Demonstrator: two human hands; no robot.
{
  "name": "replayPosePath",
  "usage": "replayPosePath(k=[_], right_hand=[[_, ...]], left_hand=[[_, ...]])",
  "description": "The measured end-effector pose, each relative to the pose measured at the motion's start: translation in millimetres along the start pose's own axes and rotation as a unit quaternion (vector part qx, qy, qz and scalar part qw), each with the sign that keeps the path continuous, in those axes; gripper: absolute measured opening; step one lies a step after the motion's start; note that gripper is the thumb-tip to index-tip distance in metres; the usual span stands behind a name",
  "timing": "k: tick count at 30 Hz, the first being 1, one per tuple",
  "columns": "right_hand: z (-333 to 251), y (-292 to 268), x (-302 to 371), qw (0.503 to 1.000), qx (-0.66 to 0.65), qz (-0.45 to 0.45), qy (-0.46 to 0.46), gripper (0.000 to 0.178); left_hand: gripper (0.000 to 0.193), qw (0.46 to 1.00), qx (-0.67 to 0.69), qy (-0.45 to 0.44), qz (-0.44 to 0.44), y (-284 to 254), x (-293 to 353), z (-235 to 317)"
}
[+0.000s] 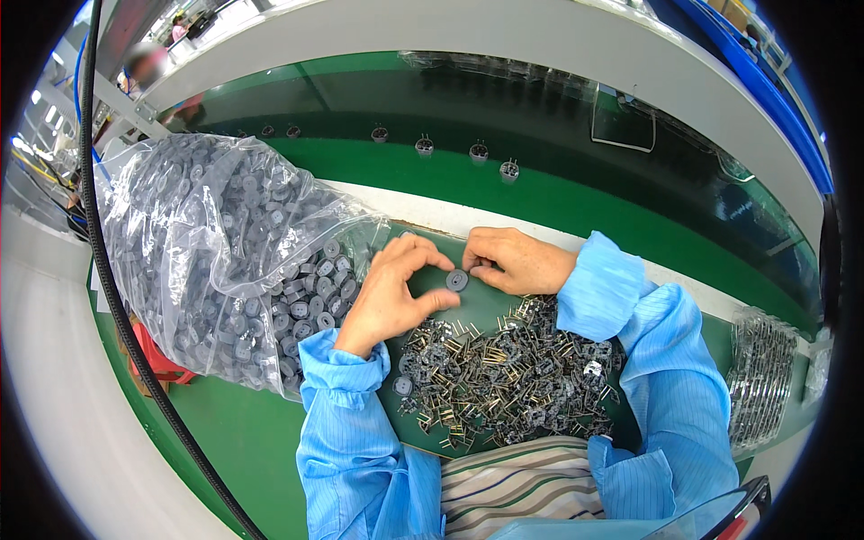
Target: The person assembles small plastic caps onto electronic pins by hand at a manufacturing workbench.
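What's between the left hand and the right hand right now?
In the head view, one round grey piece is between the left hand and the right hand. Whether the right hand touches it is unclear.

The clear bag (220,279) is showing glossy, crinkled plastic, while its grey discs (325,292) are looking like smooth, matt plastic. Brass-coloured pins (497,356) are glinting as metal from dark plastic bodies (540,394). The blue sleeves (677,360) are appearing as thin, creased cloth. The green desk (220,432) is looking smooth, and the black cable (112,274) is showing a rough, braided sheath.
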State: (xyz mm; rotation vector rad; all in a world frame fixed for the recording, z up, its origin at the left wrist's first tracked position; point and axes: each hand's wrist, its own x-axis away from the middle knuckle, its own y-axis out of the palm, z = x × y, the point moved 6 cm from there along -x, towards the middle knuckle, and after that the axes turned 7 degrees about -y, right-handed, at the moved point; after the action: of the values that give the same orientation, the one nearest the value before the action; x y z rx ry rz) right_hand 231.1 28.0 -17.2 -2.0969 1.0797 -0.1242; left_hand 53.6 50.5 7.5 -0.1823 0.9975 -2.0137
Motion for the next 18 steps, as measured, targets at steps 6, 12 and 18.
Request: replayPosePath(k=[6, 12, 18], right_hand=[[-36, 19, 9, 0.979, -0.068, -0.192, -0.026, 0.020], [-38, 40, 12, 0.975, -0.061, -0.204, -0.061, 0.019], [-39, 28, 9, 0.981, -0.069, -0.173, -0.054, 0.014]], left_hand=[[0.034, 0.994, -0.005, -0.088, -0.069, 13, 5, -1], [0.027, 0.995, -0.096, -0.002, 0.033, 13, 1, 5], [0.019, 0.988, 0.084, -0.127, 0.026, 21, -1, -6]])
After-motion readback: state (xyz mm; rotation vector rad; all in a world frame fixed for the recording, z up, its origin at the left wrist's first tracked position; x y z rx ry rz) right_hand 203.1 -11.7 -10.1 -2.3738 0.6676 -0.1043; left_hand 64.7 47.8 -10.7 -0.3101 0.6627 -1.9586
